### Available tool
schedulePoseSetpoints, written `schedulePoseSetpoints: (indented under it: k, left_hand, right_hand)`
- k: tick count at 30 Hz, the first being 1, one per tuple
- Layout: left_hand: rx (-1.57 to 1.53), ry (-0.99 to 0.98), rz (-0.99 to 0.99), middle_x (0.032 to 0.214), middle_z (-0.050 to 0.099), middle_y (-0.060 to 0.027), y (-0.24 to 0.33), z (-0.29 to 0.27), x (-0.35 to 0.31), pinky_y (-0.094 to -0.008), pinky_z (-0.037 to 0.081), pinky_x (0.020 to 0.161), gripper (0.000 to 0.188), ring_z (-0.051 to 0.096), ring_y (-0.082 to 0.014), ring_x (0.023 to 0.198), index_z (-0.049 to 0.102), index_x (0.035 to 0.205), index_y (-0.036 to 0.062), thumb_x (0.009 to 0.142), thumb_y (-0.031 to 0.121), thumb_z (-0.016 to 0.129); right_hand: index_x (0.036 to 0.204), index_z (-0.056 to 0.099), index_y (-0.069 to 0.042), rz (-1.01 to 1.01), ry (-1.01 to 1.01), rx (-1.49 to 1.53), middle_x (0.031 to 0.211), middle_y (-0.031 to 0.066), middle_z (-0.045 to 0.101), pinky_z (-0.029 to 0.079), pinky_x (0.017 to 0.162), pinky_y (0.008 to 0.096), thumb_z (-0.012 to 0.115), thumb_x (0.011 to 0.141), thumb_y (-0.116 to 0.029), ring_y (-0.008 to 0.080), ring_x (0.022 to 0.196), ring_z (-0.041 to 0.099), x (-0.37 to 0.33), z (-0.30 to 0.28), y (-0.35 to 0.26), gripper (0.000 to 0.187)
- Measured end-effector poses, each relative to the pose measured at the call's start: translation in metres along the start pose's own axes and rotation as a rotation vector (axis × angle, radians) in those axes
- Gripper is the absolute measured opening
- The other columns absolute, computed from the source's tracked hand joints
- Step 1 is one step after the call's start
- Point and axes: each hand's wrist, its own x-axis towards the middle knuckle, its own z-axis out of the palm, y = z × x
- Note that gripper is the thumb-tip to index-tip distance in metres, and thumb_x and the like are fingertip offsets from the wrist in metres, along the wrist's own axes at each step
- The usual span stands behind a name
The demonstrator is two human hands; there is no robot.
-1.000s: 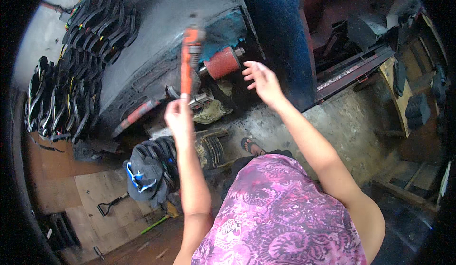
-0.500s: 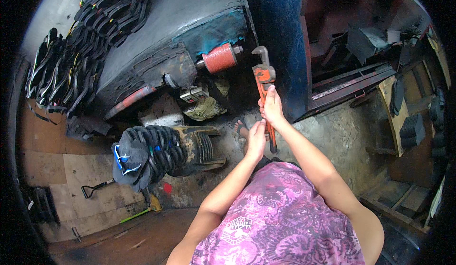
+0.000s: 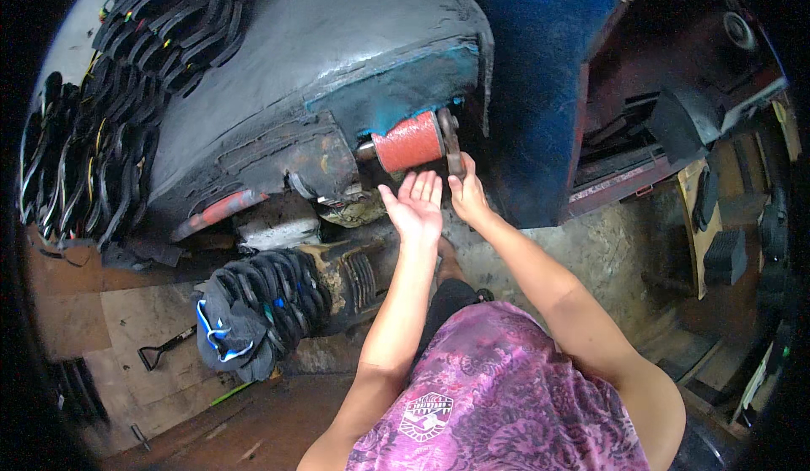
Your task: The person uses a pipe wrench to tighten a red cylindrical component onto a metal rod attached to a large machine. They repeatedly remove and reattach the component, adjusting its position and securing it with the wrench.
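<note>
A red grinding drum (image 3: 408, 142) with a rough surface sits on a shaft under the grey machine's blue-green flap (image 3: 396, 91). At the drum's right end is a pipe wrench (image 3: 451, 139), its head against or around the shaft end; I cannot tell how tightly. My right hand (image 3: 471, 194) is closed on the wrench, whose handle is mostly hidden from this angle. Just below the drum, my left hand (image 3: 417, 209) is turned palm up, fingers stretched out, holding nothing. Its fingertips are close to the drum's underside; whether they touch it is unclear.
Black shoe soles (image 3: 110, 125) lie piled on the grey machine (image 3: 337, 36). More soles (image 3: 270, 289) stand stacked on a worn stool (image 3: 359, 273) at my left. A blue metal panel (image 3: 540, 66) rises at the right, beside a dark open bin (image 3: 641, 150).
The wrench has moved forward and left, up to the drum's shaft end. My left hand has let go of its handle and opened palm up beneath the drum.
</note>
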Motion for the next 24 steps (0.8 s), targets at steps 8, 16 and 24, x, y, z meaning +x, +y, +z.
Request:
schedulePoseSetpoints:
  k: [8, 16, 24]
  left_hand:
    - [-0.431, -0.478, 0.17, 0.142, 0.045, -0.0138, -0.01, 0.068, 0.049, -0.0517, 0.023, 0.114, 0.059, 0.038, -0.035, 0.133, 0.049, 0.134, 0.0063, 0.095, 0.049, 0.036]
    - [-0.371, -0.695, 0.166, 0.145, 0.042, -0.0154, -0.009, 0.057, 0.058, -0.0557, 0.025, 0.113, 0.065, 0.037, -0.0376, 0.135, 0.045, 0.139, 0.0085, 0.093, 0.052, 0.033]
    - [-0.33, -0.093, 0.263, 0.138, 0.048, -0.014, -0.01, 0.069, 0.044, -0.0606, 0.037, 0.103, 0.065, 0.045, -0.0391, 0.126, 0.05, 0.134, 0.0136, 0.086, 0.052, 0.03]
  right_hand:
    - [0.138, 0.027, 0.0, 0.16, -0.062, 0.03, 0.113, 0.0305, 0.059, 0.045, 0.092, 0.0486, 0.04, 0.096, -0.057, 0.0477, 0.108, 0.057, -0.018, -0.007, -0.024, 0.072]
    - [0.135, 0.032, 0.002, 0.245, -0.111, 0.04, 0.109, 0.0291, 0.061, 0.044, 0.09, 0.0479, 0.038, 0.099, -0.05, 0.0469, 0.105, 0.059, -0.02, -0.025, -0.063, 0.063]
    - [0.136, 0.03, 0.002, 0.241, -0.104, -0.033, 0.107, 0.0321, 0.061, 0.045, 0.089, 0.0492, 0.04, 0.1, -0.041, 0.0497, 0.102, 0.059, -0.02, -0.026, -0.059, 0.057]
